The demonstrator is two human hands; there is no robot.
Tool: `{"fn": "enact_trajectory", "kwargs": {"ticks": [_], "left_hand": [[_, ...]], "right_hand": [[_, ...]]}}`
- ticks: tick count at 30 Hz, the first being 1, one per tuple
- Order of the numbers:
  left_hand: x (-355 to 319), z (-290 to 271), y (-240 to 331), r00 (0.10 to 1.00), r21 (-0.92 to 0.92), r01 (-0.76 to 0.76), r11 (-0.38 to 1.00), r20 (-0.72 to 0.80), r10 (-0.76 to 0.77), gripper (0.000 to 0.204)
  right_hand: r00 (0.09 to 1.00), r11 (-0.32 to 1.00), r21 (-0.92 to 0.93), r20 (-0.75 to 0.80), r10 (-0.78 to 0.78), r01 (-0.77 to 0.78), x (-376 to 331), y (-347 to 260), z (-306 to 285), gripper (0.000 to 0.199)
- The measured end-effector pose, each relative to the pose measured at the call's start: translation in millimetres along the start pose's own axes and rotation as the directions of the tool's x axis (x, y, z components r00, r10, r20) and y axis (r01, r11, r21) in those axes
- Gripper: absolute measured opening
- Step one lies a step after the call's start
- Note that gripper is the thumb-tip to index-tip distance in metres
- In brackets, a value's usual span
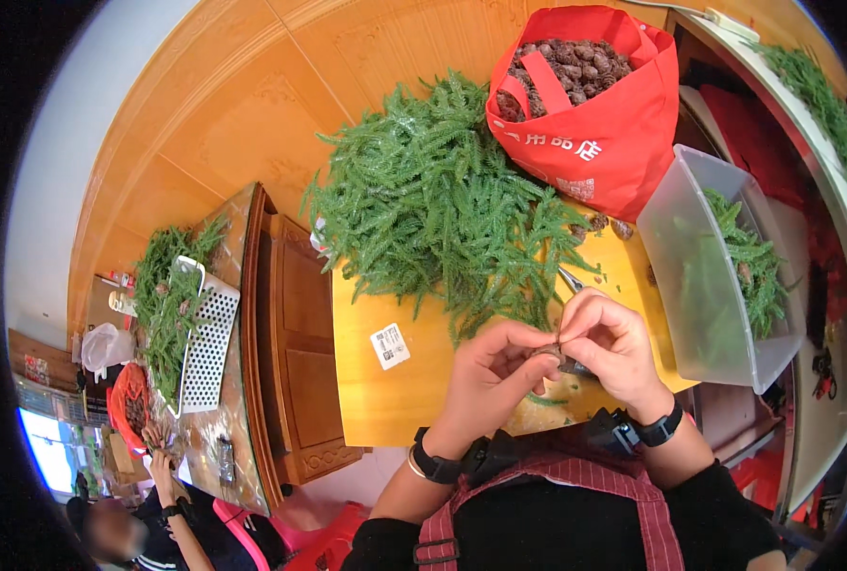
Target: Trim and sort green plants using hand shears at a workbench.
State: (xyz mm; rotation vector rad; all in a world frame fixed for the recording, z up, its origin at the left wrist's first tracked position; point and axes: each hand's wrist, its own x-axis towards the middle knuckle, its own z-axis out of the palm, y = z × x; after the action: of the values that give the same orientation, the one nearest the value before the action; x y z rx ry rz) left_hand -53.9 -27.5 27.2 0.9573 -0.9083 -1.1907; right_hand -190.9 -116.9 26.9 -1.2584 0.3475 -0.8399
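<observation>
Yellow, smooth and flat, the table (366, 404) lies before us. Over its near edge, our left hand (507, 369) has its fingers curled closed around a small brown cone (549, 353), rough and mostly hidden by the fingertips. Our right hand (615, 347) pinches thumb and forefinger together at the cone's upper edge; we cannot tell whether they grip the cone itself or something thin on it.

Across the far part of the table spreads a bristly heap of green sprigs (404, 181), soft-needled and tangled. We see a shiny metal tool (570, 280) between this heap and our right hand, and a white square label (390, 346) on the table's left half.

At the table's far right corner, a red fabric bag (599, 157) is filled with knobbly, scaled brown cones (575, 68). Along the table's right side, a translucent plastic bin (694, 295) holds more sprigs (756, 271). Well left of the table, we see a white basket (216, 328) with round perforations.
</observation>
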Motion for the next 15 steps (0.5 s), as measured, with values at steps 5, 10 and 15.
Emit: {"fn": "enact_trajectory", "kwargs": {"ticks": [5,10,15], "left_hand": [[0,5,-1,0.993,0.134,-0.066,0.989,-0.088,0.078,0.015],[1,8,-2,0.995,0.056,-0.062,0.997,-0.077,0.066,0.012],[3,0,-4,0.999,-0.043,0.036,0.998,-0.025,-0.037,0.01]], "right_hand": [[0.975,0.823,-0.534,0.009,-0.222,0.192,-8,-7,4,0.007],[0.967,0.909,-0.348,-0.025,-0.255,0.231,-12,13,-3,0.01],[0.999,0.999,-0.043,-0.037,-0.015,0.013,-14,4,-6,0.007]]}}
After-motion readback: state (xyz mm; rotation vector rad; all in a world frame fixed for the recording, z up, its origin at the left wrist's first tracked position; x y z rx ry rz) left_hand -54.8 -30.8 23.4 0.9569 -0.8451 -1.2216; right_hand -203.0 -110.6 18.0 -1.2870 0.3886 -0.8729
